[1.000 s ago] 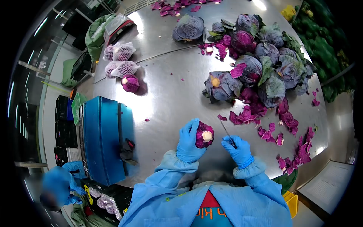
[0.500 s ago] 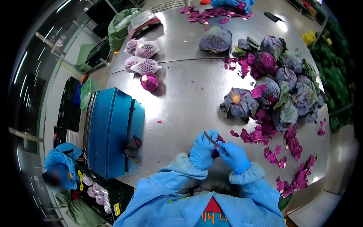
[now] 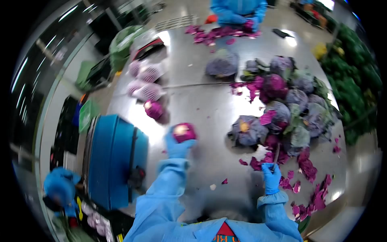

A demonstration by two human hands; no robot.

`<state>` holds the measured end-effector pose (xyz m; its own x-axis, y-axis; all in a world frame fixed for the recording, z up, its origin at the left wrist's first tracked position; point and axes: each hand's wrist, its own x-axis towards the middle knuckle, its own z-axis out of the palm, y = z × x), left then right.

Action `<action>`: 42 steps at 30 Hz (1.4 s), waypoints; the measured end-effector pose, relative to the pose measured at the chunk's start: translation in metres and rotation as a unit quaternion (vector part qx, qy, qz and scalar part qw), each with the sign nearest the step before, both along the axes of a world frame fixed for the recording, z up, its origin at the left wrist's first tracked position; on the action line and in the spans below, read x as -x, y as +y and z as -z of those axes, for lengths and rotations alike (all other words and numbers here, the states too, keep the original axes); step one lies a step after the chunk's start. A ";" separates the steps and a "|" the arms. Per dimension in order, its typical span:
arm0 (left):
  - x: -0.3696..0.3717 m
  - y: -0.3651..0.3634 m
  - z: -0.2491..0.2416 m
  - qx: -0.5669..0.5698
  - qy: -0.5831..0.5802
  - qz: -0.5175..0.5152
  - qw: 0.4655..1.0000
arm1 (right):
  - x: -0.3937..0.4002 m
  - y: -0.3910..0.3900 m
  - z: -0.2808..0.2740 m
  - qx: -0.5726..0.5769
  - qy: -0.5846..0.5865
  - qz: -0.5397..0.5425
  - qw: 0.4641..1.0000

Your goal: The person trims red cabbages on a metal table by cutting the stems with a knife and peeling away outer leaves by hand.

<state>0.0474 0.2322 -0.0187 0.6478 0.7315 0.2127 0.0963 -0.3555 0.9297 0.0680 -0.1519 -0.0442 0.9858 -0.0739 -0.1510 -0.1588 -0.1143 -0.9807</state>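
Note:
My left hand (image 3: 177, 147), in a blue glove, is closed around a trimmed red cabbage (image 3: 184, 132) whose pale cut stem faces up. It is held over the left-middle of the steel table (image 3: 209, 161). In my right hand (image 3: 271, 177), also gloved, a knife (image 3: 276, 155) points away from me, near the loose purple leaves. Another trimmed red cabbage (image 3: 153, 109) lies beyond my left hand, close to several cabbages in white foam nets (image 3: 148, 92). Untrimmed cabbages (image 3: 296, 99) are heaped at the right.
A blue bin (image 3: 107, 161) stands against the table's left edge. At the back left is a red-edged scale (image 3: 148, 49). A co-worker (image 3: 238, 14) handles purple leaves at the far end; another person (image 3: 60, 187) is at lower left. Torn leaves (image 3: 316, 197) litter the right side.
My left hand has moved forward and left with the red cabbage. My right hand has drawn away to the right with the knife. The view has shifted slightly.

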 end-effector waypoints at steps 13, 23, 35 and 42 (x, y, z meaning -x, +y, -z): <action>-0.026 0.156 0.020 0.047 0.009 -0.105 0.993 | 0.044 0.006 0.027 -0.041 0.091 -0.066 0.993; 0.032 0.309 0.087 -0.085 0.167 -0.188 0.964 | 0.039 -0.038 -0.002 0.112 -0.056 -0.038 0.991; -0.021 -0.183 -0.037 -0.270 -0.024 0.515 0.813 | -0.063 -0.215 0.027 0.099 -0.146 0.207 0.962; -0.056 -0.346 0.050 -0.372 0.131 0.492 0.776 | -0.067 -0.200 0.038 0.307 -0.109 0.050 0.944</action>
<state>0.1031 -0.1142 -0.0685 0.9074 -0.4066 0.1063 -0.4110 -0.8056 0.4267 0.1352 -0.3521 -0.0820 0.9719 -0.1759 0.1564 -0.0010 -0.6677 -0.7445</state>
